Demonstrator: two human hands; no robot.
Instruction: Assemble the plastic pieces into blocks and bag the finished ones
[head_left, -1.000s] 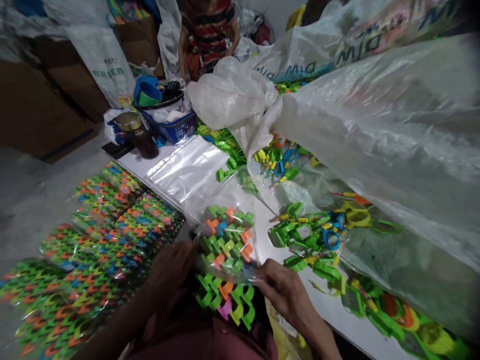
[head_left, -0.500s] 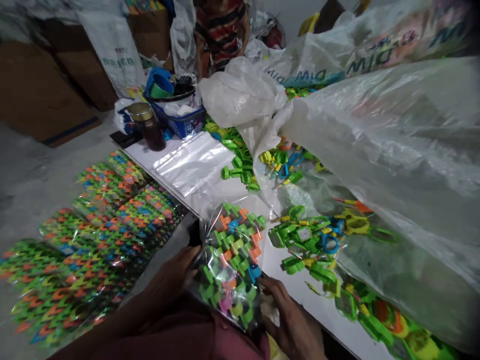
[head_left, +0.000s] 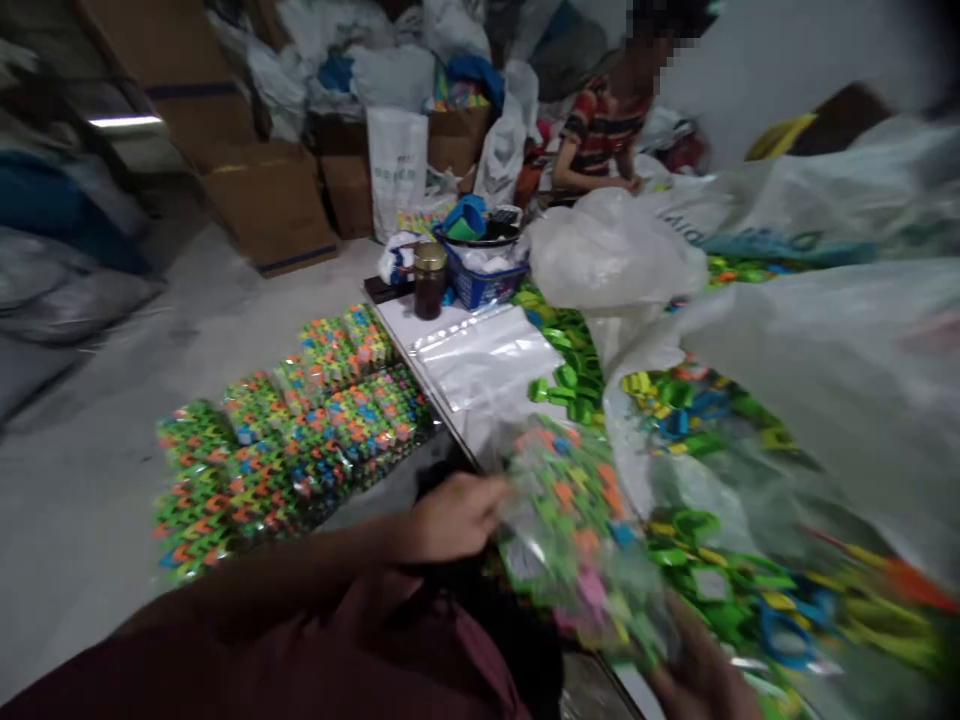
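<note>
A clear plastic bag point(head_left: 570, 530) packed with small green, orange, blue and pink plastic pieces is tilted in front of my body, at the table's near edge, blurred by motion. My left hand point(head_left: 457, 515) has its fingers closed on the bag's left edge. At the bag's lower right corner, my right hand point(head_left: 705, 665) grips it; its fingers are smeared and partly hidden behind the bag. Just right of the bag lie loose green plastic pieces point(head_left: 705, 580), some blue and yellow among them. Flat empty clear bags point(head_left: 487, 355) lie on the white table beyond.
Several filled bags point(head_left: 285, 450) stand in rows on the floor at left. A blue basket point(head_left: 487, 285) and a lidded jar point(head_left: 429, 285) occupy the table's far end. Large translucent sacks point(head_left: 825, 340) spread over the right. Cardboard boxes point(head_left: 270, 205) and a seated person point(head_left: 607, 135) are farther back.
The view has swung left, bringing more floor and boxes into sight. Both hands still hold the filled bag, which now appears farther right and blurred; the left hand is more raised.
</note>
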